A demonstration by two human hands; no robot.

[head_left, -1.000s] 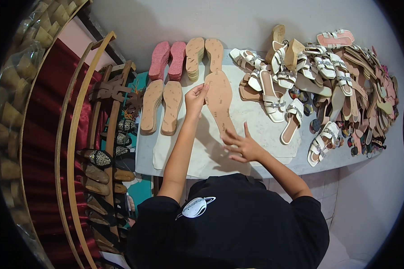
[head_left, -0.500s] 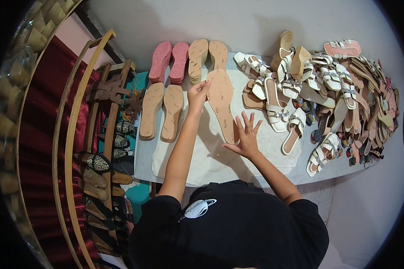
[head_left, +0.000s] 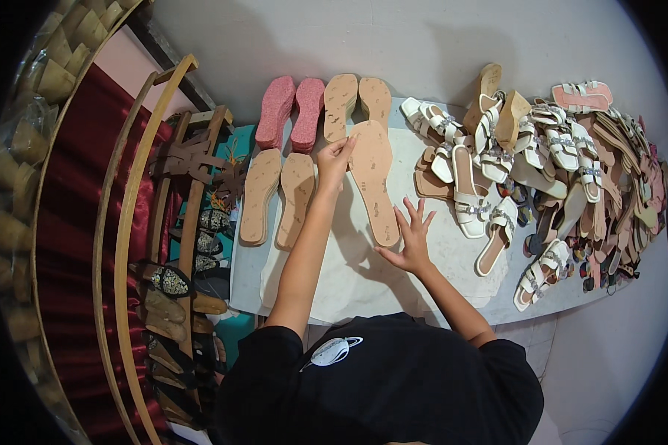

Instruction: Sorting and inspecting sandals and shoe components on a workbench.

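Between the fingers and thumb of my left hand [head_left: 334, 165] is the side edge of a tan shoe insole [head_left: 372, 163], near its wide toe end. The insole is held up over the white sheet, its narrow heel end toward me. My right hand [head_left: 414, 246] is open, fingers spread, beside that heel end; whether the thumb touches it I cannot tell. Beyond the insole stand tan insole stacks [head_left: 341, 106], partly overlapped by it on the right. Two more tan stacks [head_left: 260, 196] lie left of my left hand, with pink sole stacks [head_left: 274, 111] behind them.
White strappy sandals [head_left: 469, 193] and a wooden shoe last [head_left: 512, 119] crowd the table's right side, with a heap of loose soles [head_left: 631, 163] beyond. A white sheet [head_left: 326, 285] covers the table's middle. Wooden racks [head_left: 126, 245] with shoes stand at left, before a red curtain [head_left: 67, 245].
The whole view has shifted, so the table sits slightly lower and further right. My left hand keeps its hold on the insole; my right hand stays spread beside the heel end.
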